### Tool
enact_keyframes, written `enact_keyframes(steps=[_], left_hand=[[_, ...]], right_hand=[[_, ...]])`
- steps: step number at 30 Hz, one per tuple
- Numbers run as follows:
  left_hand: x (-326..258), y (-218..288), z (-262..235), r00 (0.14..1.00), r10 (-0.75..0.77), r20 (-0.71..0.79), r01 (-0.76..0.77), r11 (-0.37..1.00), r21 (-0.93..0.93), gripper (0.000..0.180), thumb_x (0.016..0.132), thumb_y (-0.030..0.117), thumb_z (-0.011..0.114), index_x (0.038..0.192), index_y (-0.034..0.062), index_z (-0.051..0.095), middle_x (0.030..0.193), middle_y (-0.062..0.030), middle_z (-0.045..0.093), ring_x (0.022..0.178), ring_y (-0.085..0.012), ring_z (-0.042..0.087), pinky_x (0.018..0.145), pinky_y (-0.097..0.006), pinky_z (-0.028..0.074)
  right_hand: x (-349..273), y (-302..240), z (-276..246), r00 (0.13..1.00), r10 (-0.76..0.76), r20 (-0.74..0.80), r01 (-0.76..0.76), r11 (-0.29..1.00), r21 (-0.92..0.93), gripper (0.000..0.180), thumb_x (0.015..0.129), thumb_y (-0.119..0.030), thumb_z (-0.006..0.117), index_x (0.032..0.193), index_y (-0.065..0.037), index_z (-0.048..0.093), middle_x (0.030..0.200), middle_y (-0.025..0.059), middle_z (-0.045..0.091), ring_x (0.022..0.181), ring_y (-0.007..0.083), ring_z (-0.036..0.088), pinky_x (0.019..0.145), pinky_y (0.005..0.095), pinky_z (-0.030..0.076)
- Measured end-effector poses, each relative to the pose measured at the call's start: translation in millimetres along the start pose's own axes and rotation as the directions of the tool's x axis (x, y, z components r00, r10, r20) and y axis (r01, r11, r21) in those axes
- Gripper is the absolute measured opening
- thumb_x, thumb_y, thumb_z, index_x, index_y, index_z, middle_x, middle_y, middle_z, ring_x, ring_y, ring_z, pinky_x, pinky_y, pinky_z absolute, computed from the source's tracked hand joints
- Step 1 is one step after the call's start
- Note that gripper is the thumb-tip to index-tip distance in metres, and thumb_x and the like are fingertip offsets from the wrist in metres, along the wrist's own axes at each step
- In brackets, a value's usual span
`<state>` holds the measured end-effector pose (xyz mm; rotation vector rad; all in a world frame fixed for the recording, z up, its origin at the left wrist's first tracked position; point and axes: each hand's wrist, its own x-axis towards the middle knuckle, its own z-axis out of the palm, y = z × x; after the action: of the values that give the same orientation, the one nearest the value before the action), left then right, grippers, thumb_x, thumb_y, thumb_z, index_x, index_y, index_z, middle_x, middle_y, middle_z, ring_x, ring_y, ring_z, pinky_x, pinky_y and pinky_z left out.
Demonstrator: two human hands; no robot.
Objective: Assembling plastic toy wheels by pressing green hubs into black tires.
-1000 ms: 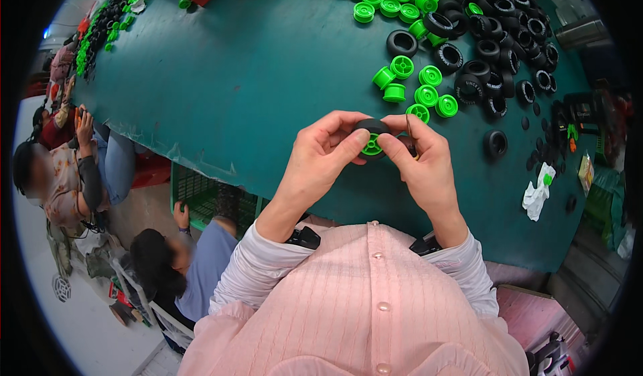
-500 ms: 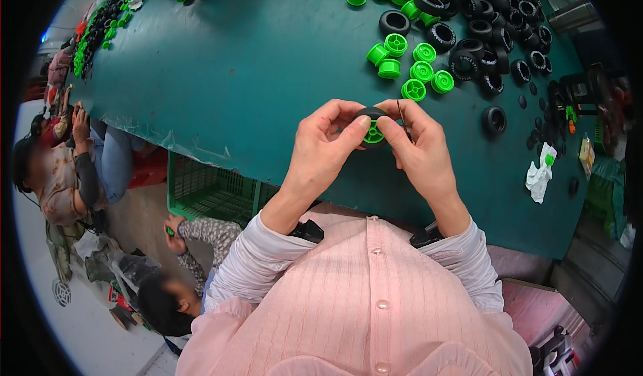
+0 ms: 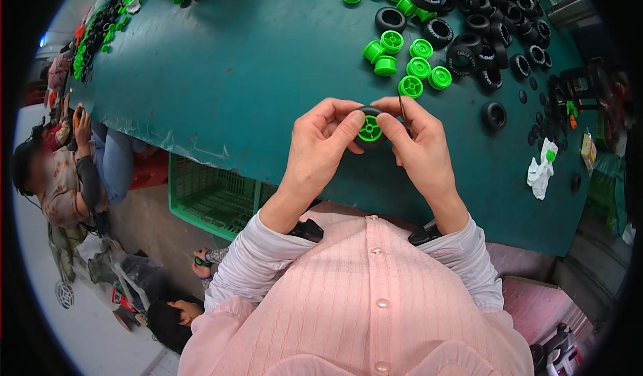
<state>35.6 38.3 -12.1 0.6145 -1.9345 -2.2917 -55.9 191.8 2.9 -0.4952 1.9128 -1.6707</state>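
Between my two hands is a toy wheel (image 3: 369, 129), a green spoked rim with a black tyre around it, held over the near part of the table. My left hand (image 3: 323, 138) grips its left side, thumb on the tyre's face. On the opposite side my right hand (image 3: 420, 145) pinches the tyre with thumb and fingers. A thin dark tool (image 3: 403, 108) also sticks up among the right fingers; its kind is hard to make out. Just beyond the hands lie loose green rims (image 3: 410, 87), and a single black tyre (image 3: 494, 115) rests to the right.
Black tyres (image 3: 479, 24) are heaped at the far right of the green table (image 3: 221, 74). A crumpled white tissue (image 3: 540, 175) lies near the right edge. Below the table's left edge stands a green crate (image 3: 207, 195). Two people (image 3: 74, 182) (image 3: 175, 319) work at left.
The wheel has turned slightly and its spoked face shows more fully between my thumbs. At lower left, the nearer person's hand and head have shifted. My grip stays much the same.
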Motion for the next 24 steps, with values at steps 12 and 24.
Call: enact_keyframes(steps=[12,24], left_hand=[[14.3,3.9,2.9,0.993,-0.115,0.017,0.116,0.963,-0.245,0.03,0.099,0.017,0.065,0.12,-0.0027,0.061,0.107,-0.0073,0.067,0.091,-0.012,0.064,0.073,-0.028,0.057],[29.7,16.0,-12.9,0.992,-0.112,0.063,0.123,0.966,-0.229,0.031,0.098,0.018,0.066,0.12,-0.0032,0.06,0.106,-0.0089,0.068,0.093,-0.0165,0.067,0.074,-0.029,0.059]], right_hand=[[13.2,1.3,-7.2,0.997,0.073,-0.011,-0.073,0.997,0.014,0.017,0.091,-0.01,0.07,0.102,0.002,0.066,0.088,-0.0011,0.065,0.062,0.0016,0.047,0.054,0.0211,0.039],[31.9,-10.9,-7.6,0.991,0.12,0.066,-0.122,0.992,0.035,0.026,0.089,-0.01,0.072,0.112,0.001,0.065,0.087,-0.0018,0.061,0.062,0.0005,0.045,0.055,0.019,0.036]])
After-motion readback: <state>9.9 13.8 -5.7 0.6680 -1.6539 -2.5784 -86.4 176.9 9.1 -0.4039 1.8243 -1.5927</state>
